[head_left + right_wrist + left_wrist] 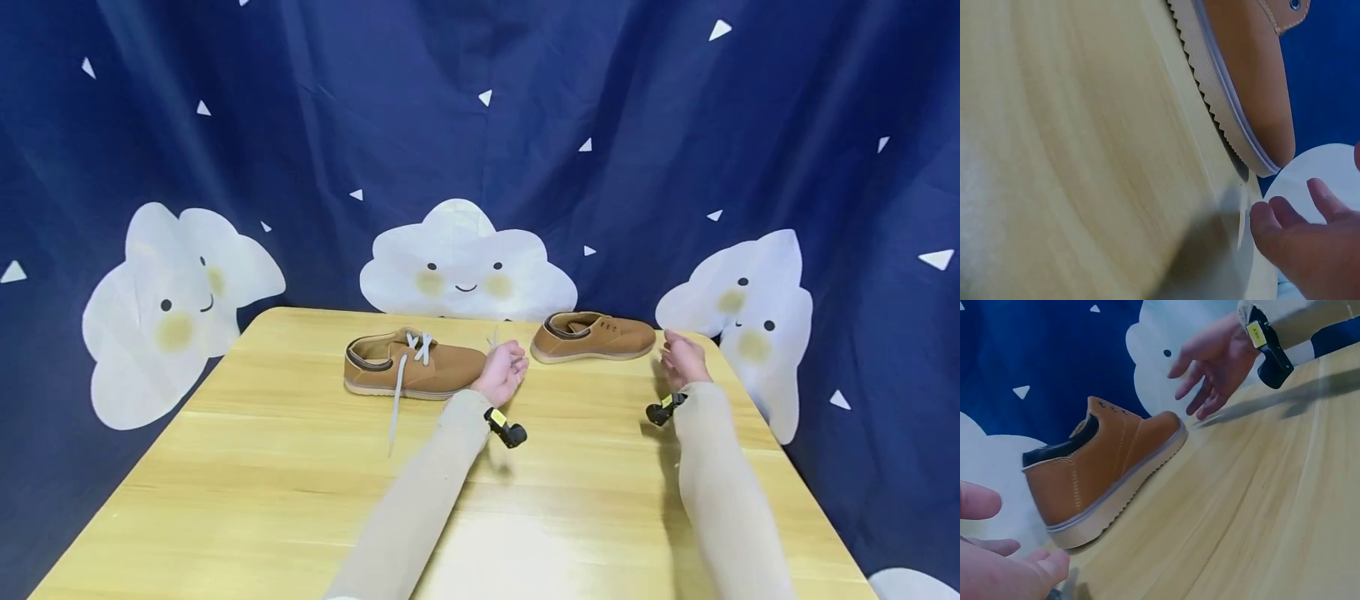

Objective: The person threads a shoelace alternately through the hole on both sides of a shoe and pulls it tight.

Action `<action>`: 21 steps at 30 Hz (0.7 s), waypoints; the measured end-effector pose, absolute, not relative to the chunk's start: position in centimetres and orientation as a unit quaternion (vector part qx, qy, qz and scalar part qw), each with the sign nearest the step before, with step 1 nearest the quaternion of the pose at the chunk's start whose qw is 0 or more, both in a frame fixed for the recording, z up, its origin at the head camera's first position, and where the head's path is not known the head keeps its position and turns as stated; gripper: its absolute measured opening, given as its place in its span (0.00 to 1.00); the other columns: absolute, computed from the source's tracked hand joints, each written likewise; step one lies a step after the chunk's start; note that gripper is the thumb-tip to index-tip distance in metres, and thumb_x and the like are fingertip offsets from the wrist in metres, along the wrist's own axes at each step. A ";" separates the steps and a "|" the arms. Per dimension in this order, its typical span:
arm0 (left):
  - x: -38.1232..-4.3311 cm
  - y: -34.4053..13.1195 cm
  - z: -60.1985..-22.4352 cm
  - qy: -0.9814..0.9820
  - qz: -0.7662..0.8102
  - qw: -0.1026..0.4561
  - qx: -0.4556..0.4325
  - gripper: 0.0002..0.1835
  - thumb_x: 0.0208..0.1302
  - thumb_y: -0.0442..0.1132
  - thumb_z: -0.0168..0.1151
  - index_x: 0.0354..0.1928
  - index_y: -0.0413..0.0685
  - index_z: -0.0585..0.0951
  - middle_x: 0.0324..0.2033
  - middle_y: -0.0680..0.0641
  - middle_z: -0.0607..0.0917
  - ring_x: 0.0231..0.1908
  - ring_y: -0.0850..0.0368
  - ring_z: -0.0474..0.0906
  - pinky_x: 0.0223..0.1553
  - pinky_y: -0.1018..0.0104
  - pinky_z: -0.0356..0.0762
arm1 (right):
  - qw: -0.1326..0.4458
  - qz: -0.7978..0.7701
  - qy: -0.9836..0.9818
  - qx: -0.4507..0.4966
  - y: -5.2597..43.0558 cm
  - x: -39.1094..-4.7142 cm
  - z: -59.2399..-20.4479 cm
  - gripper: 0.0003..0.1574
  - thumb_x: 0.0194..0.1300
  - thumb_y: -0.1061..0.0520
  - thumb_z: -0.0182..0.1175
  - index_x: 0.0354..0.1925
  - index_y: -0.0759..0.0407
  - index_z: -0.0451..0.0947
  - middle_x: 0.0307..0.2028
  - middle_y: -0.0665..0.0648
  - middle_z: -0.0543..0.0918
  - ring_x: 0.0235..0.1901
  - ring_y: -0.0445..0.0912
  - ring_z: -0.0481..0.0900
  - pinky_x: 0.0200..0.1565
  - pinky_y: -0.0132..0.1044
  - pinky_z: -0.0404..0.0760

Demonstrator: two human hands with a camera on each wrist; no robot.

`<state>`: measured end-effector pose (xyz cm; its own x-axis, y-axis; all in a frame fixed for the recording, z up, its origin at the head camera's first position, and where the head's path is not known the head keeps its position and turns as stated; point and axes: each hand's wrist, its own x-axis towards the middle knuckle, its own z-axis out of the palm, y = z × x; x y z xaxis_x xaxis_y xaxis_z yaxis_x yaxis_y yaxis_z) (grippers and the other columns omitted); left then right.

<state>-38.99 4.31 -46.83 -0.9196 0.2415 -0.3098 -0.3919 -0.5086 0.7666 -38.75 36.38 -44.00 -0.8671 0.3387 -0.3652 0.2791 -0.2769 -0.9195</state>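
Note:
A brown shoe (450,368) with pale laces (422,350) sits left of centre on the table, one lace end trailing over its side. My left hand (502,372) is at its toe, covering the tip, fingers loosely bent with nothing seen in them; whether it touches the shoe I cannot tell. A second brown shoe (600,337) stands at the back right, its eyelets bare of laces. Just beyond its toe is my right hand (683,360), fingers spread and relaxed, apart from the shoe. The left wrist view shows this unlaced shoe (1104,469) between both hands.
The wooden table (285,492) has rounded back corners, with the unlaced shoe close to its back edge. A dark blue curtain (315,108) with white clouds and triangles hangs behind and at both sides. A small black camera sits on each wrist.

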 end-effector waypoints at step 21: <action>-39.6 5.3 -46.0 0.438 0.863 0.232 -0.102 0.40 0.73 0.35 0.43 0.82 0.37 0.40 0.80 0.29 0.50 0.82 0.36 0.45 0.83 0.49 0.40 | -0.102 0.789 -0.576 -0.188 37.7 -39.5 -43.9 0.43 0.82 0.44 0.43 0.84 0.44 0.36 0.82 0.60 0.45 0.66 0.43 0.71 0.79 0.38 0.58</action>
<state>-39.61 5.28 -46.00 -0.8713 0.3109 -0.3796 -0.4900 -0.5092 0.7075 -39.51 37.67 -43.91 -0.9087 0.0545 -0.4139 0.3775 -0.3163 -0.8703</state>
